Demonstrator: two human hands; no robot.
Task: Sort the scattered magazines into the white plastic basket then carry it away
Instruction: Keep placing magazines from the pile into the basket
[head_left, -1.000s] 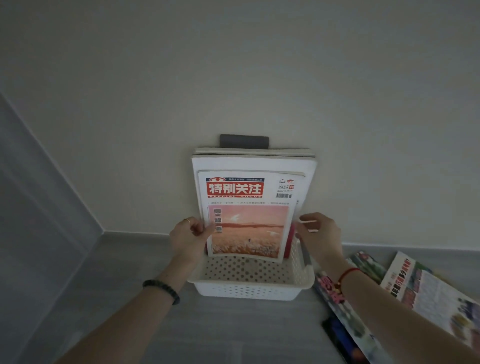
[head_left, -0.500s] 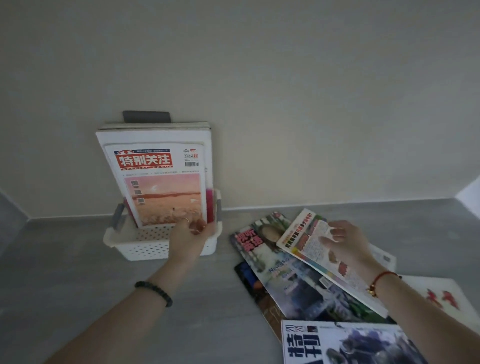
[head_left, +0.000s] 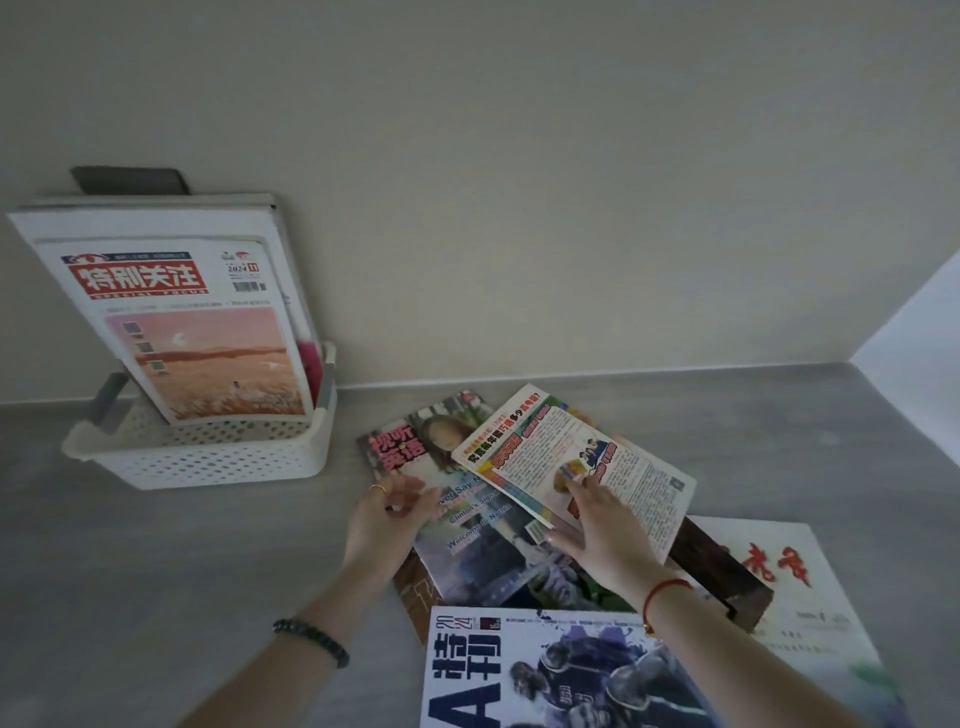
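Now, view: the head camera looks down on a grey floor (head_left: 182, 571) beside a pale wall (head_left: 519, 182).
Basket (head_left: 208, 462): at ten o'clock, on the floor against the wall, holding several upright magazines; the red-titled cover (head_left: 171, 332) stands in front and leans back.
Pile (head_left: 519, 545): loose magazines overlap from the centre toward five o'clock, well apart from the basket.
Change: half a second ago the left hand rested at the basket's front rim; it has since left the basket and come across to the pile, and the view has swung rightward.
Left hand (head_left: 387, 519): fingers curled on the near-left edge of the portrait cover (head_left: 415, 447); a full grasp cannot be told.
Right hand (head_left: 597, 525): spread flat, palm down, on the text-heavy cover (head_left: 582, 457), pressing rather than clasping it.
Other covers: the blue sports issue (head_left: 545, 670) lies at six o'clock, the white issue with red brushwork (head_left: 779, 571) at four o'clock.
Meaning: the last stowing appears finished; both hands seem set on gathering the next magazines.
Remaining: at least four lie loose, so carrying the basket away looks some way off.
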